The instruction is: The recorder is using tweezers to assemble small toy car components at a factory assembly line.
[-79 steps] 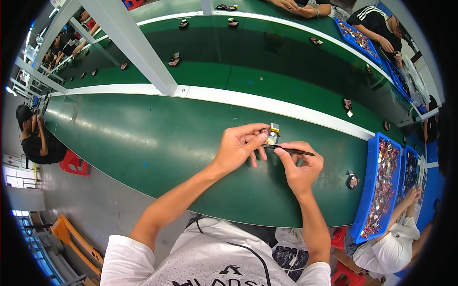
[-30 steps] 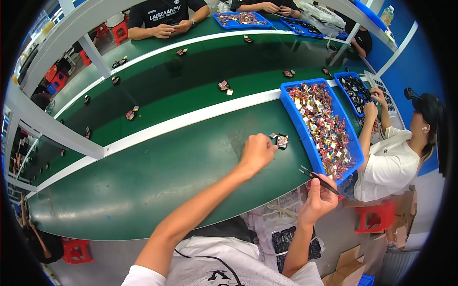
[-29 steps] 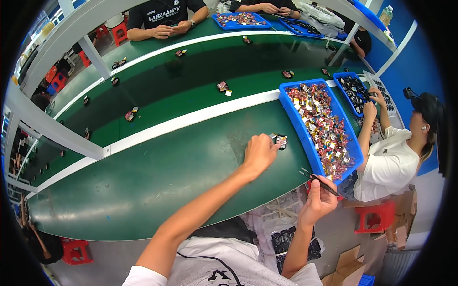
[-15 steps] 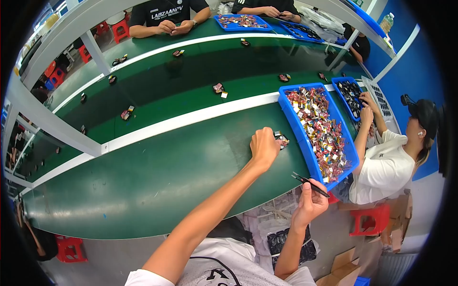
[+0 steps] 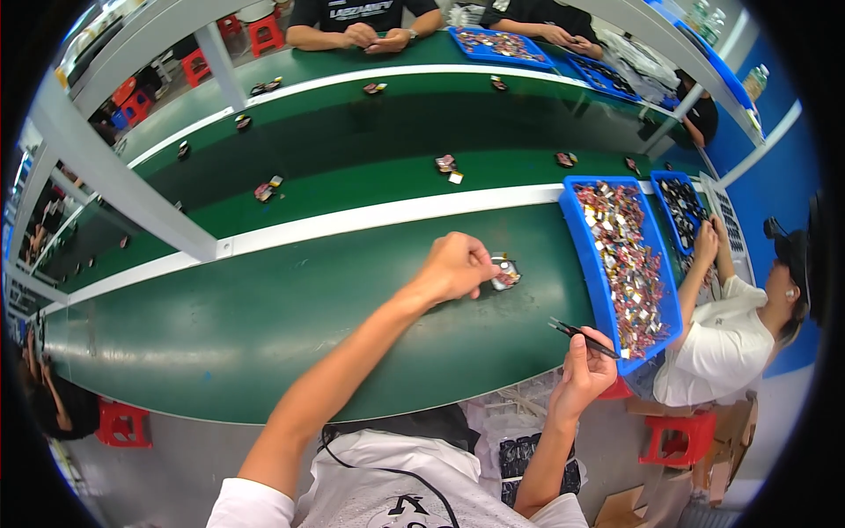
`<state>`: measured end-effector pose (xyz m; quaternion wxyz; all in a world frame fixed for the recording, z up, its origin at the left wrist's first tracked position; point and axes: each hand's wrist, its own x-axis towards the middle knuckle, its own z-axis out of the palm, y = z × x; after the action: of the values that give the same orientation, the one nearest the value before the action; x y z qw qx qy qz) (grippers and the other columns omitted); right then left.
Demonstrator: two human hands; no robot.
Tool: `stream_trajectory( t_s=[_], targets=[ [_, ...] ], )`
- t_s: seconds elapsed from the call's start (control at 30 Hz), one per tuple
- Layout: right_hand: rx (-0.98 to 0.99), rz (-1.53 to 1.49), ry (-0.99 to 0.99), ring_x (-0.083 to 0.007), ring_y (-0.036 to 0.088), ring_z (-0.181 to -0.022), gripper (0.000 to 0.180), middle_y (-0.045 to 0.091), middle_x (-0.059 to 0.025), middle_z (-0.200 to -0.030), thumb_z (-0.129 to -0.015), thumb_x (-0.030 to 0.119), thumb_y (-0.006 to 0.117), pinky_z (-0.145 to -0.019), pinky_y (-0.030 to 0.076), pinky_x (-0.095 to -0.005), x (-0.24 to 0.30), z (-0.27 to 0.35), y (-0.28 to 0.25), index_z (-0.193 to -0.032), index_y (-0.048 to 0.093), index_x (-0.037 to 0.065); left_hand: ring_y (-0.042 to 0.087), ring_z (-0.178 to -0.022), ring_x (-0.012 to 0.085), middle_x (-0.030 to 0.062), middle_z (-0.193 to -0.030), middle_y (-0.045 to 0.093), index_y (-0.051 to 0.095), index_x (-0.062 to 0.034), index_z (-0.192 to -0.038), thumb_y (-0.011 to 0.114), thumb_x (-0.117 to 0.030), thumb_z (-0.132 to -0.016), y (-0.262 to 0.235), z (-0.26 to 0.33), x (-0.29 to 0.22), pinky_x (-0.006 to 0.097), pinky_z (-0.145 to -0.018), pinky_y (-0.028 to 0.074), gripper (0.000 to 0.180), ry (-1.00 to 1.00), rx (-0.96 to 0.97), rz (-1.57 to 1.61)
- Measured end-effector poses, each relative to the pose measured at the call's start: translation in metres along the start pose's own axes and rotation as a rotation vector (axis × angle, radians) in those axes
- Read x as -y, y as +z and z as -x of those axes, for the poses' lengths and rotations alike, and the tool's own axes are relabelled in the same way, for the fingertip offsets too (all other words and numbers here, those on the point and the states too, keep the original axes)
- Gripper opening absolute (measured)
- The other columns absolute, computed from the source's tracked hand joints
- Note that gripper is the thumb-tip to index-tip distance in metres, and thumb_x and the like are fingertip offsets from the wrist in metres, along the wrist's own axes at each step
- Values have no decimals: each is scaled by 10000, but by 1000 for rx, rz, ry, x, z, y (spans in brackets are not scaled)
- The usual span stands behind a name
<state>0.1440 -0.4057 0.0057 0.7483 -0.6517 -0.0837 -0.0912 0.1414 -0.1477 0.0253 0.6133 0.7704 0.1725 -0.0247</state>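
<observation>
The left hand [image 5: 453, 267] reaches out over the green conveyor belt [image 5: 264, 308], fingers pinched on a small silver-and-red component [image 5: 504, 273] lying just left of the blue plastic tray [image 5: 576, 238]. The right hand [image 5: 585, 374], nearer, grips thin black tweezers [image 5: 583, 338] pointing toward the tray.

head cam: single fisheye view | looks steeply down from above the person's shoulders | faces the green belt [image 5: 264, 326], near | forearms enter from 6 o'clock | blue tray [image 5: 576, 229] at 3 o'clock
</observation>
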Motion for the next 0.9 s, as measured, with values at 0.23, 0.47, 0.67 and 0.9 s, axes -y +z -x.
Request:
stream_trajectory(
  t_s=[0.23, 0.47, 0.67, 0.9],
  targets=[
    [422, -75, 87, -21, 523, -575, 226, 726, -110, -865, -837, 17, 803, -493, 341, -170, 15, 2, 90, -1006, 672, -55, 659, -512, 116, 80, -738, 717, 636, 41, -921, 711, -99, -910, -94, 93, 25, 229, -358, 378, 160, -114, -240, 126],
    [907, 5, 114, -5, 453, -540, 118, 671, -7, -779, -817, -22, 793, -512, 341, -183, -11, -2, 197, -913, 725, -31, 626, -498, 100, 70, -769, 718, 650, 43, -963, 678, -64, -906, -112, 109, 79, 224, -353, 354, 124, -50, -419, 292],
    [940, -66, 122, 1, 440, -539, 106, 641, 3, -728, -834, -18, 784, -506, 341, -180, -48, 3, 208, -905, 705, -28, 574, -484, 79, 72, -776, 731, 671, 68, -957, 678, -24, -886, -110, 108, 93, 240, -441, 421, 116, -9, -483, 327],
    [941, 56, 96, 4, 434, -534, 105, 647, 7, -728, -830, -21, 787, -498, 327, -173, -43, 0, 202, -901, 709, -28, 562, -470, 68, 84, -743, 738, 694, 53, -925, 713, -32, -872, -101, 107, 92, 239, -452, 425, 102, 54, -532, 226]
  ],
)
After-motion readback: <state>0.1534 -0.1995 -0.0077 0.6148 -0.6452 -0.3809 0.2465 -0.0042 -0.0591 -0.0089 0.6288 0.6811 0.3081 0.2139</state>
